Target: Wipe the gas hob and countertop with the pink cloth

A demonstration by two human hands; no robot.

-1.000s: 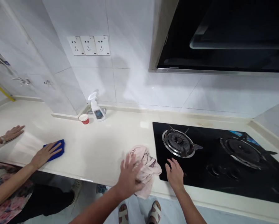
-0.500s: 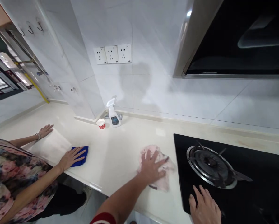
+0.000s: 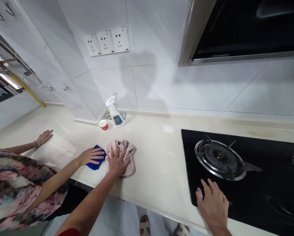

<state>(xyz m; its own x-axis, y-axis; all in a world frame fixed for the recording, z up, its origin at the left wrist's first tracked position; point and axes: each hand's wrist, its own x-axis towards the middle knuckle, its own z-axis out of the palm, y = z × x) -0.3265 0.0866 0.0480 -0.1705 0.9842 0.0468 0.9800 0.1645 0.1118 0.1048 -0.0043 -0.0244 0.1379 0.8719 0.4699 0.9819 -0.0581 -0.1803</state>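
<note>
My left hand (image 3: 117,162) presses down on a crumpled pink cloth (image 3: 129,164) on the pale countertop (image 3: 156,154), its fingers bent into the folds. Just left of it, another person's hand (image 3: 91,156) lies over a blue cloth (image 3: 95,164); the two cloths almost meet or touch. My right hand (image 3: 213,201) rests with fingers apart on the front left part of the black gas cooktop (image 3: 189,157), holding nothing. Its fingertips are in front of the round burner (image 3: 219,157).
A white spray bottle (image 3: 115,113) and a small red-and-white tub (image 3: 103,124) stand near the wall corner. The range hood (image 3: 242,59) juts out above the cooktop. At the left, the other person's second hand (image 3: 45,137) leans on the counter.
My left hand has slid the pink cloth leftward, away from the cooktop, and the cloth is more bunched. The other person's hand has moved right with the blue cloth. The view has tilted down.
</note>
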